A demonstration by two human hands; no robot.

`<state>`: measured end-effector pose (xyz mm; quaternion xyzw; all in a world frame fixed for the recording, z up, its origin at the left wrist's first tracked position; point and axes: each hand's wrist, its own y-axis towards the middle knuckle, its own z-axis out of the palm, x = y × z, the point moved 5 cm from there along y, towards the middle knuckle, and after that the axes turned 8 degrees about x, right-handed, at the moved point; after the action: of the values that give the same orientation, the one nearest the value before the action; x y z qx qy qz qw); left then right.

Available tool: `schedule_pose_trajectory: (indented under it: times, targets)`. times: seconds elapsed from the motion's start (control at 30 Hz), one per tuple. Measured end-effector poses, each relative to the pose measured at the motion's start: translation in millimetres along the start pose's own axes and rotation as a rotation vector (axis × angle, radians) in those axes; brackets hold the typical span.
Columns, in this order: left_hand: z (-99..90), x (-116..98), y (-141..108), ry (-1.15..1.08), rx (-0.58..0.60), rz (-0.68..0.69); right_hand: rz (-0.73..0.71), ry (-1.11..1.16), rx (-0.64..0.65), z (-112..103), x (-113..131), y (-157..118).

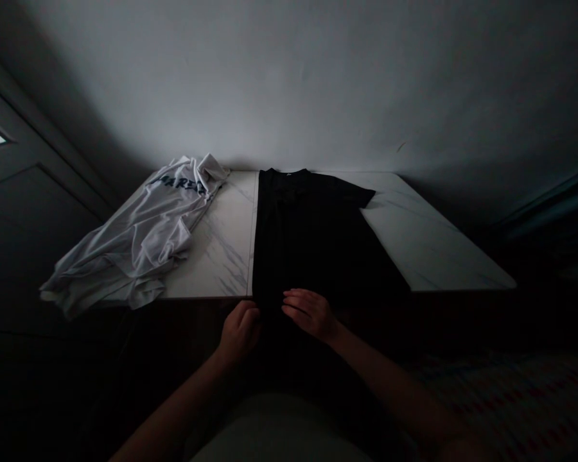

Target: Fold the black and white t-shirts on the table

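Observation:
A black T-shirt (318, 237) lies on the marble-patterned table (221, 250), its neckline toward the wall. Its left side runs in a straight edge as if folded in, while one sleeve sticks out to the right. The lower part hangs over the front edge and fades into the dark. My left hand (241, 326) is closed at the lower left edge of the shirt, fingers curled on the cloth. Over the lower part of the shirt, my right hand (312, 314) rests with its fingers stretched out toward the left.
A crumpled light-coloured shirt (139, 237) with dark lettering covers the table's left end and hangs past the front edge. Behind the table rises a plain wall (289, 83). A door (33, 212) stands at the left; patterned fabric (525, 398) shows dimly at lower right.

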<state>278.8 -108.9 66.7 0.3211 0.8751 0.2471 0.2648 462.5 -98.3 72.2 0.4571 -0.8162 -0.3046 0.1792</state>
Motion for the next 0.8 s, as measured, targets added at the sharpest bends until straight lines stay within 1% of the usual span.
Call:
schedule_pose_trajectory:
  times: [0.1,0.17,0.2,0.27,0.33,0.37,0.4,0.43,0.47,0.5,0.53,0.57,0.6,0.63,0.7,0.73,0.8]
  targets:
    - [-3.7,-5,0,0.055,0.026,0.044,-0.056,-0.021,0.045,0,2,-3]
    - [-2.7,-8,1,0.096,0.102,0.105,-0.090,-0.014,0.113,3,2,-2]
    - [-2.2,-9,2,0.103,0.168,0.130,-0.096,0.005,0.157,4,2,-1]
    - [-4.5,-10,6,0.069,0.350,0.176,-0.086,0.096,0.271,3,1,5]
    - [-14.2,-6,18,-0.019,0.523,0.204,-0.051,0.290,0.405,0,-4,16]
    - [-21.3,0,28,-0.066,0.583,0.194,-0.015,0.412,0.475,-1,-10,24]
    - [-28.6,9,42,-0.103,0.614,0.160,0.052,0.518,0.533,-2,-19,33]
    - [-34.8,22,61,-0.121,0.617,0.101,0.163,0.577,0.568,-1,-34,43]
    - [-38.1,40,83,-0.113,0.605,0.020,0.320,0.573,0.583,0,-55,54]
    - [-37.7,60,108,-0.083,0.581,-0.069,0.508,0.503,0.587,3,-79,65]
    - [-33.3,82,135,-0.031,0.548,-0.153,0.704,0.386,0.588,7,-106,75]
    - [-24.0,103,162,0.039,0.531,-0.221,0.880,0.254,0.597,11,-132,84]
    - [-10.8,122,189,0.114,0.520,-0.264,1.018,0.139,0.615,16,-155,93]
    - [4.9,138,213,0.188,0.509,-0.287,1.123,0.052,0.633,23,-174,102]
    - [41.6,161,252,0.254,0.538,-0.312,1.254,-0.034,0.625,40,-200,119]
    - [58.8,168,264,0.264,0.552,-0.316,1.291,-0.055,0.591,48,-209,126]
    - [86.3,177,276,0.262,0.571,-0.321,1.307,-0.099,0.509,62,-217,135]
